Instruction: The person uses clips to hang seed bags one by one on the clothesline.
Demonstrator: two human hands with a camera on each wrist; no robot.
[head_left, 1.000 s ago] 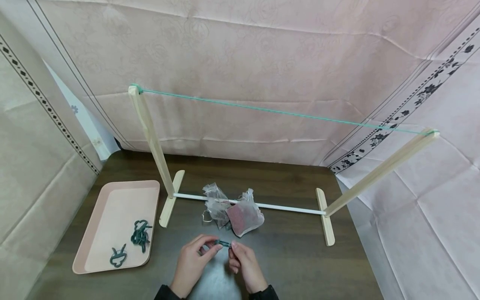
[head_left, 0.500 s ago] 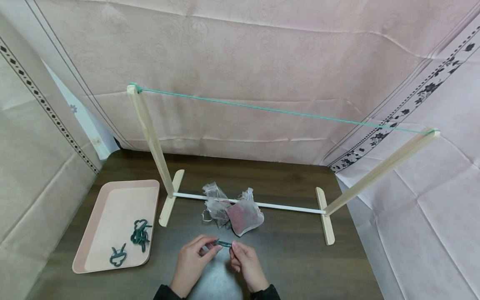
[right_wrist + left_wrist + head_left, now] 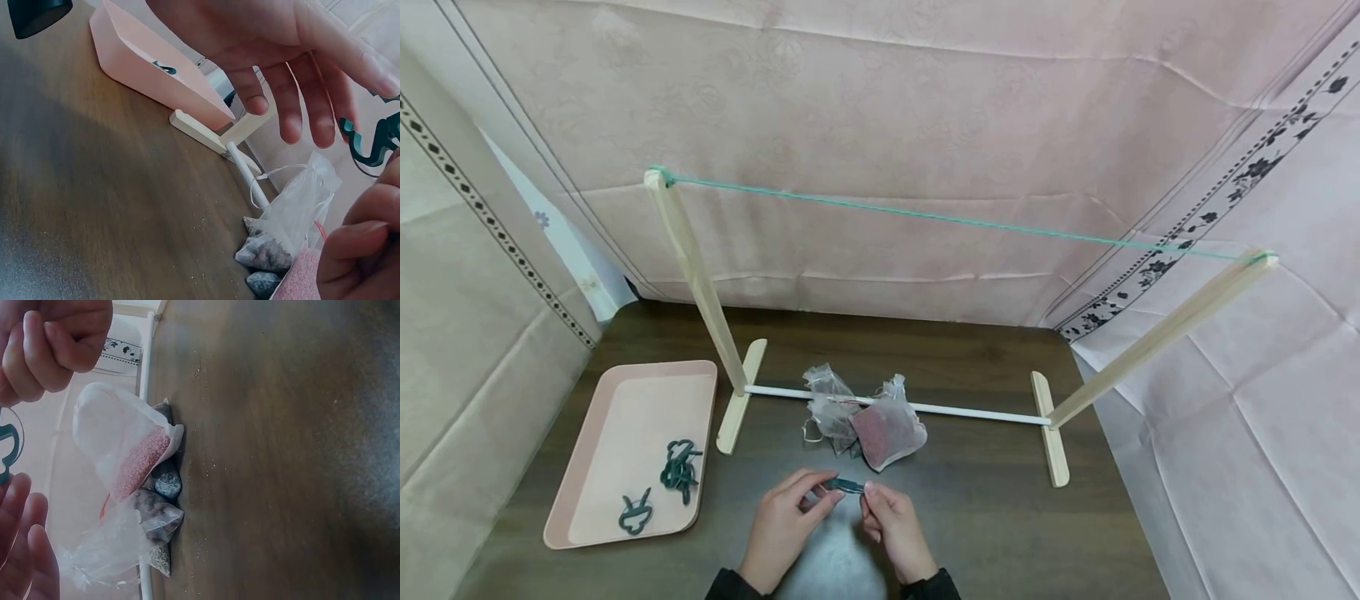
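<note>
A dark green plastic clothes peg [image 3: 847,486] is held between both hands in front of the bags. My left hand [image 3: 786,521] pinches one end between thumb and forefinger, its other fingers looser, as the right wrist view shows. On the other end, thumb and curled fingers of my right hand [image 3: 891,529] grip. The peg's hooked jaw [image 3: 359,144] shows in the right wrist view; part of it lies behind the fingers. Just beyond the hands lie sheer drawstring bags: one with pink grains [image 3: 880,433], another with greyish contents [image 3: 833,408].
A pink tray [image 3: 617,417] at left holds several more green pegs [image 3: 679,471]. Two wooden posts [image 3: 696,275] on flat feet carry a green cord [image 3: 925,218]. A white rod [image 3: 977,412] joins them low down, behind or under the bags. Patterned cloth hangs around.
The peg has turned slightly between the fingers, showing a broader side. The head view has shifted a little. Both hands keep their hold in nearly the same place.
</note>
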